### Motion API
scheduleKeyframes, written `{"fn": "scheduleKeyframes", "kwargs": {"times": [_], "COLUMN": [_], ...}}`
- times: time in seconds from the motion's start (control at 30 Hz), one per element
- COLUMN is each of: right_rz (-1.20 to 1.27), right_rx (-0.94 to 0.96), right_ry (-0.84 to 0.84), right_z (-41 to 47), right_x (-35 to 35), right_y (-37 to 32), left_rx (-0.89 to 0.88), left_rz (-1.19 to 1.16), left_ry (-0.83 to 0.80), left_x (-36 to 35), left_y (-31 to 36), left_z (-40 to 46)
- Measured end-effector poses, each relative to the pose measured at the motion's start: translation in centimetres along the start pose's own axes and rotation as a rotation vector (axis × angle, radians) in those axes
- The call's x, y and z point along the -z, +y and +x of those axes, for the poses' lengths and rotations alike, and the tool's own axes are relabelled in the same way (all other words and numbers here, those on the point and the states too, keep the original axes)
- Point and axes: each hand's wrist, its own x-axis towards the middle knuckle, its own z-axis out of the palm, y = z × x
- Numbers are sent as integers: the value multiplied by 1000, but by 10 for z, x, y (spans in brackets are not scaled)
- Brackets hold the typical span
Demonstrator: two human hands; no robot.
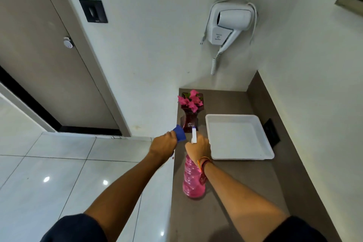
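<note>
Right hand (198, 148) grips the pink spray bottle's (193, 182) head (arm outstretched); left hand (164, 146) clutches a blue cloth (179, 133).

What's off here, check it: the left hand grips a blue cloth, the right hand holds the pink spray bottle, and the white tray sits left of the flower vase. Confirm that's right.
One thing is wrong: the white tray sits to the right of the flower vase, not its left, as the head view shows. The rest stands: the left hand grips a blue cloth and the right hand holds the pink spray bottle.
</note>
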Motion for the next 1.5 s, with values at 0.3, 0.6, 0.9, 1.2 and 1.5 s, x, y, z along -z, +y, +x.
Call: {"fn": "scheduleKeyframes", "kwargs": {"times": [0.3, 0.6, 0.9, 1.2, 1.5], "right_rz": [46, 138, 241, 326, 236], "right_rx": [83, 219, 68, -53, -276], "right_ry": [106, 351, 285, 164, 369], "right_z": [10, 60, 112, 144, 92], "right_x": [27, 125, 172, 183, 160], "right_y": [13, 26, 85, 134, 166], "left_rx": [-69, -186, -254, -266, -232], "left_rz": [55, 176, 229, 230, 83], "left_ry": [41, 202, 191, 111, 74], "left_x": [9, 23, 20, -1, -8], "left_y": [15, 59, 91, 88, 85], "left_z": [4, 28, 61, 80, 75]}}
